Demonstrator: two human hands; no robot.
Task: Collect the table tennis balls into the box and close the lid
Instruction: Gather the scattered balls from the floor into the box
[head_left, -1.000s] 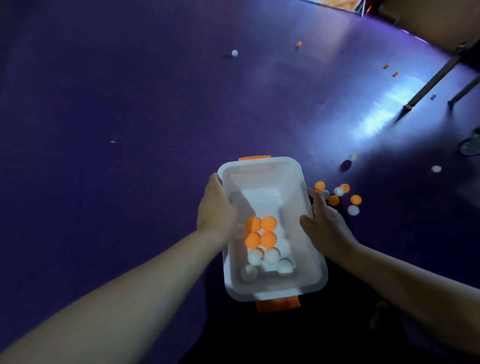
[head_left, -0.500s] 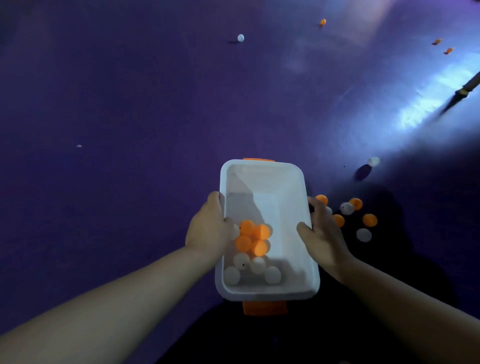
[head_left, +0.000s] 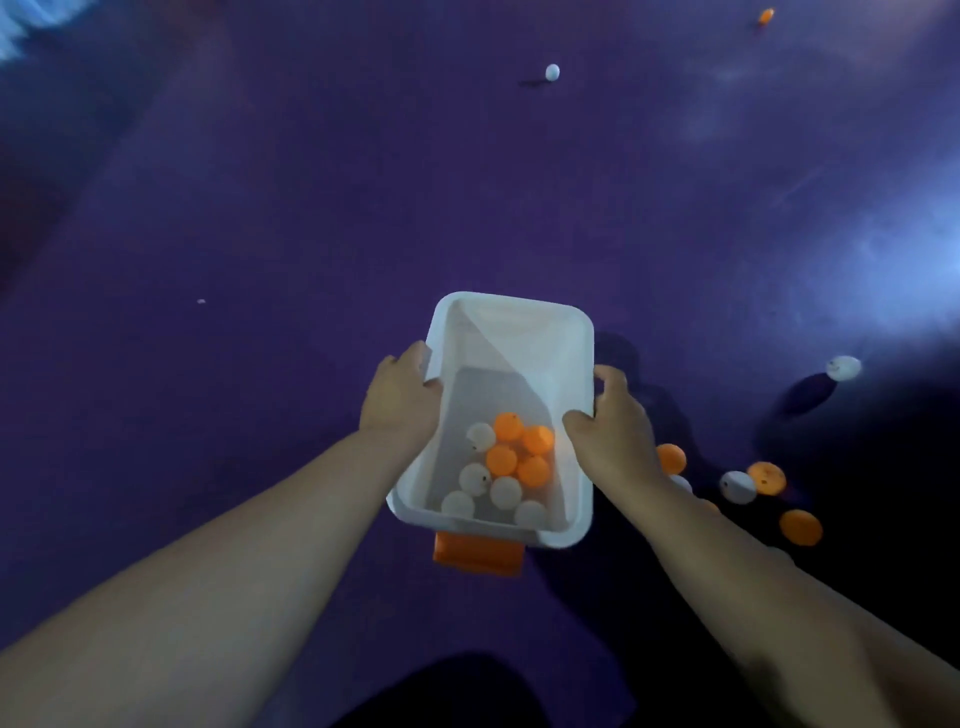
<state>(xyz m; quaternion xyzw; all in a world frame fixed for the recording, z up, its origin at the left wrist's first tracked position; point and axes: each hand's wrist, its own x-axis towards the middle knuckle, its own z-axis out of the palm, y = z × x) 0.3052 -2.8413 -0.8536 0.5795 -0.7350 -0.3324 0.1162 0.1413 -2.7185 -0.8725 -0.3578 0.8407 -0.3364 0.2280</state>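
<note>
While both hands are on the box (head_left: 511, 301), we log it as held between them. Its long axis runs straight away from the body, and the orange latch (head_left: 478, 558) sits at the near end, between the forearms.

- Left hand (head_left: 400, 400): fingers curled over the left long rim, gripping.
- Right hand (head_left: 613, 436): thumb hooked on the right long rim, fingers down the outside wall, gripping.
- Neither hand is free.

Inside, between the two hands, a heap of balls (head_left: 506, 465), orange and white, lies at the near end. The far half is bare. No lid in view.

The next move, in our judgement, turns on the loose cluster (head_left: 737, 487). It lies on the purple floor (head_left: 260, 260) outboard of the right hand, and its nearest orange ball (head_left: 671, 458) is just beside that wrist. The right hand is plainly nearer; the left would have to cross the box.

A stray white ball (head_left: 844, 367) sits further out to the right. A far white ball (head_left: 552, 71) and a far orange ball (head_left: 765, 15) lie well ahead of both hands. We reckon collecting is roughly half done.
</note>
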